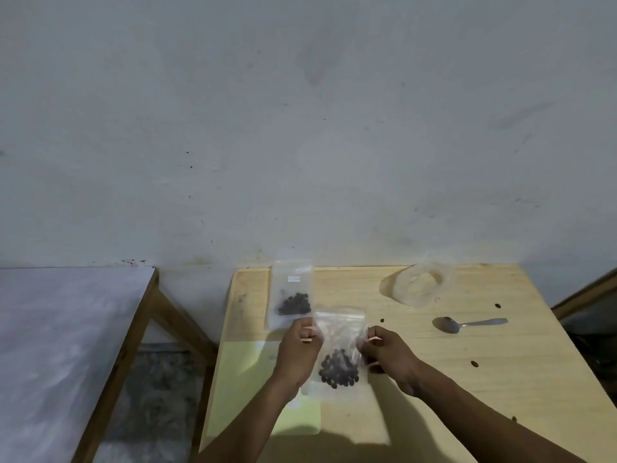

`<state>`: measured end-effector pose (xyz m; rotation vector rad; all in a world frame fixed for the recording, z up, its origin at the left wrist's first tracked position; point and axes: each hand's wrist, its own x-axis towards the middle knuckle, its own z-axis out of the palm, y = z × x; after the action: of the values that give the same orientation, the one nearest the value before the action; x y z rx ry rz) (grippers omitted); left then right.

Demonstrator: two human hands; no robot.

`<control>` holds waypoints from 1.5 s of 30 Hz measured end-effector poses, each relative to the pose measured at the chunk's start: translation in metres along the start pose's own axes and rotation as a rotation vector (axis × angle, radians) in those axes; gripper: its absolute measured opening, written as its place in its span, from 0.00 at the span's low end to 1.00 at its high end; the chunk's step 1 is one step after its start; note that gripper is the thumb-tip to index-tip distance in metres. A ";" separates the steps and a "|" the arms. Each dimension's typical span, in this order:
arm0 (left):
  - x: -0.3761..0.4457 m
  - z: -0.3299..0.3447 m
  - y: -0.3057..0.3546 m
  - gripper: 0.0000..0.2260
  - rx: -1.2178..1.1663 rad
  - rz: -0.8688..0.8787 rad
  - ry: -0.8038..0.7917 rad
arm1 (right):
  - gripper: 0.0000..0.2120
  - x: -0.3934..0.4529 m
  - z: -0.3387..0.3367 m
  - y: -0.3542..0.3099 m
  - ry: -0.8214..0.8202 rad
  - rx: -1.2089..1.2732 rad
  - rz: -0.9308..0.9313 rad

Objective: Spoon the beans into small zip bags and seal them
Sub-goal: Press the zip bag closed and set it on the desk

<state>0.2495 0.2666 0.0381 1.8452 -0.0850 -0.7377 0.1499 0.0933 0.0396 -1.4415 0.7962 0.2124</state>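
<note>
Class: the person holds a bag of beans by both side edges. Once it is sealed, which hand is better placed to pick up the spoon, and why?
The right hand. The spoon lies on the table to the right of the held bag, nearer that hand. The left hand would have to cross over the bag.

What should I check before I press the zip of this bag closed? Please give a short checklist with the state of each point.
1. Both sides held: ok. The left hand and right hand pinch the held bag at its edges.
2. Beans low in the bag: ok. The beans sit at the bottom, away from the zip.
3. Zip strip free of beans: cannot tell, too blurred.
4. Zip already closed: cannot tell.
5. Spoon out of the way: ok. The spoon lies on the table, apart.
6. Finished bag separate: ok. The other bag lies farther back.
</note>
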 end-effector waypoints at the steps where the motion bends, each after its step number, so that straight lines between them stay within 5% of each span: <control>1: -0.001 -0.007 0.003 0.10 0.008 0.030 0.015 | 0.08 0.004 0.007 -0.006 -0.013 0.004 -0.018; 11: -0.013 -0.098 0.003 0.13 -0.042 0.135 0.297 | 0.13 0.035 0.093 -0.049 -0.144 -0.069 -0.161; 16: -0.023 -0.137 -0.007 0.13 -0.131 0.092 0.422 | 0.07 0.061 0.124 -0.022 -0.193 -0.527 -0.387; 21: -0.044 -0.170 -0.013 0.13 -0.161 0.099 0.539 | 0.12 0.072 0.150 0.002 -0.223 -0.979 -0.615; 28: -0.056 -0.185 -0.018 0.15 -0.189 0.099 0.572 | 0.05 0.075 0.166 0.003 -0.147 -1.207 -0.572; 33: -0.052 -0.180 -0.011 0.14 -0.163 0.122 0.567 | 0.08 0.077 0.159 -0.012 -0.220 -1.122 -0.490; 37: -0.043 -0.172 -0.001 0.12 -0.187 0.128 0.526 | 0.08 0.067 0.140 -0.037 -0.261 -0.811 -0.475; 42: -0.031 -0.152 0.022 0.13 -0.216 0.176 0.423 | 0.06 0.044 0.119 -0.093 -0.116 -0.268 -0.448; 45: -0.025 -0.133 0.041 0.12 -0.199 0.235 0.373 | 0.05 0.027 0.113 -0.128 -0.092 -0.141 -0.510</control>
<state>0.3108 0.3697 0.1131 1.7152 0.0133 -0.2239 0.2845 0.1695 0.1178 -1.7061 0.3250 -0.0572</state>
